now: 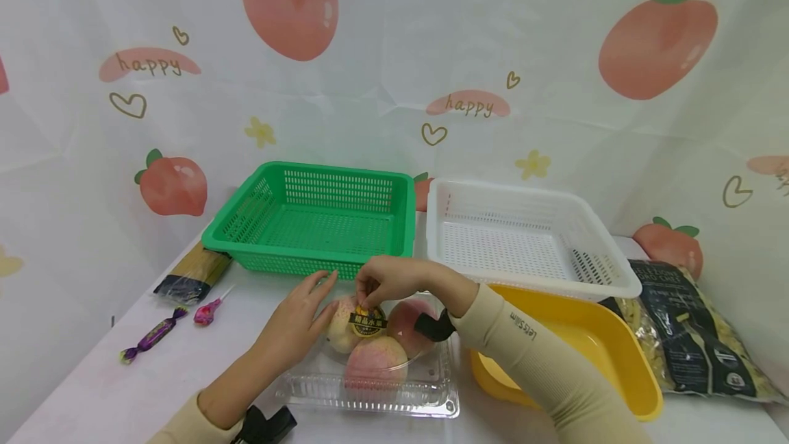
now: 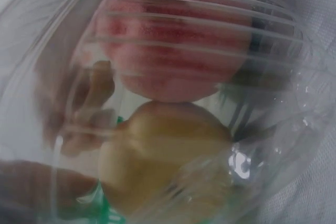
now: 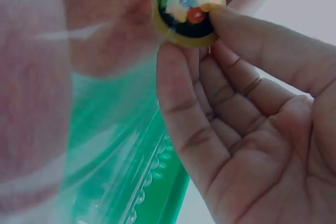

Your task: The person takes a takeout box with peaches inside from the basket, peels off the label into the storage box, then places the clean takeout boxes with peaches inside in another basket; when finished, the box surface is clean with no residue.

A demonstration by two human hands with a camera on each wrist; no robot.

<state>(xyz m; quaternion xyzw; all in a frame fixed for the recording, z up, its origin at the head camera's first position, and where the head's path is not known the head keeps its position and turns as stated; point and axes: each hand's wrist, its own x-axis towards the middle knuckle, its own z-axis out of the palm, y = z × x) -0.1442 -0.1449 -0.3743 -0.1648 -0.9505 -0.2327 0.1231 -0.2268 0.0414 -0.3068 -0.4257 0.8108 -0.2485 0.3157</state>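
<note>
Head view: one clear plastic clamshell box [image 1: 370,389] lies on the white table [image 1: 92,389] and holds three pink-yellow peaches [image 1: 376,362]. The right hand [image 1: 388,279] pinches the one round black-and-yellow sticker [image 1: 367,321] on the lid between thumb and fingertips. The left hand [image 1: 296,324] rests on the box's left side, fingers straight. Behind stand one green slotted basket [image 1: 314,218] and one white slotted basket [image 1: 524,238]; one yellow plastic tub [image 1: 592,341] sits right. Two wrapped sweets [image 1: 179,324] lie left.
</note>
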